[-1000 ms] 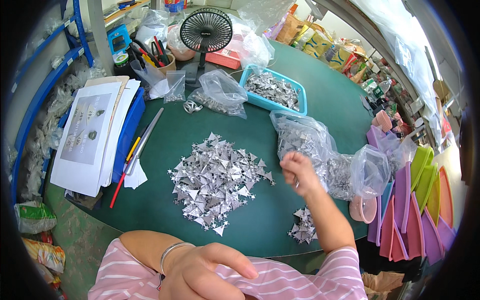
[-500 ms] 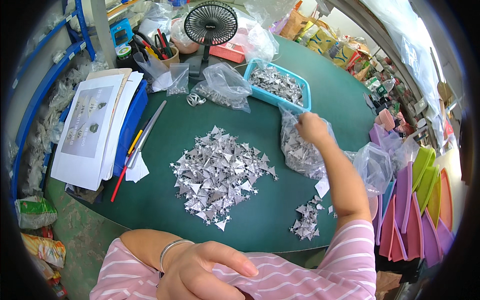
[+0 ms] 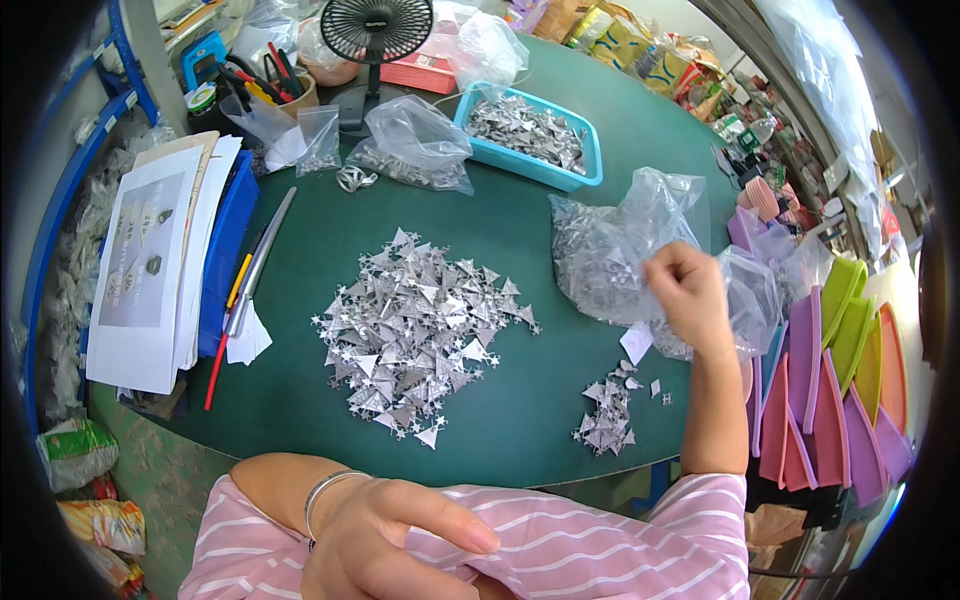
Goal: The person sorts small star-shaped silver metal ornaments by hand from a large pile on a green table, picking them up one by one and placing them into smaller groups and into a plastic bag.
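My right hand (image 3: 690,295) is closed in a fist at the right side of a clear plastic bag (image 3: 672,200) of silver metal pieces. What its fingers hold, if anything, is hidden. My left hand (image 3: 400,540) hovers low in front of my striped shirt, back of the hand up, one finger stretched to the right; its lower fingers are cut off by the frame. A large heap of silver triangular pieces with small stars (image 3: 415,335) lies mid-table. To its right is a smaller pile of silver pieces (image 3: 605,415), with a white paper slip (image 3: 636,343) beyond it.
A light-blue tray (image 3: 595,165) of silver pieces stands at the back, near another filled bag (image 3: 420,140) and a black fan (image 3: 376,30). At left are papers (image 3: 150,260) on a blue bin, a tapered metal rod (image 3: 262,255) and a red pen (image 3: 215,372). Coloured trays (image 3: 825,400) stand at right.
My right hand has come back from the bag's far end toward its near right side. The bag's clear top now spreads up and to the right. My left hand has barely moved.
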{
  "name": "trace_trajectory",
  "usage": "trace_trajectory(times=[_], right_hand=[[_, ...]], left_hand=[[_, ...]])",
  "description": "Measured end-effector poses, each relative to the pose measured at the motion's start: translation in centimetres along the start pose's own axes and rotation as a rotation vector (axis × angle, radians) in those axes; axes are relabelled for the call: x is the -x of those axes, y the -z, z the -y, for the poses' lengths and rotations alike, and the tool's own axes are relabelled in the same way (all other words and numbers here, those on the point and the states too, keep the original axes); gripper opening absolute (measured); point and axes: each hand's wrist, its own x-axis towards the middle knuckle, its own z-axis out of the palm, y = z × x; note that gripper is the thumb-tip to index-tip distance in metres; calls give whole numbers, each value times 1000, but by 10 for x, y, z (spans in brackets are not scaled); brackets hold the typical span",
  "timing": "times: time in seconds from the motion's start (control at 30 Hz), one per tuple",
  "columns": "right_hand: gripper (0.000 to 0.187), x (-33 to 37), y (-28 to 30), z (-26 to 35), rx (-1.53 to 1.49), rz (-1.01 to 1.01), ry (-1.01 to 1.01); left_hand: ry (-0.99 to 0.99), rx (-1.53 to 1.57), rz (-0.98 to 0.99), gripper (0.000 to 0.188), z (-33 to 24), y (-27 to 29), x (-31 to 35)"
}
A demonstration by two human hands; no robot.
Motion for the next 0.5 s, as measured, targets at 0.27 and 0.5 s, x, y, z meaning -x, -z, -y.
trace_trajectory(times=[0.27,0.5], right_hand=[[21,-58,37,-53,-465,85,-487],[21,-68,4,-69,-1111,250,-552]], left_hand=[[-47,-83,112,13,-3,-11,-20],[57,-104,80,20,-15,-17,-21]])
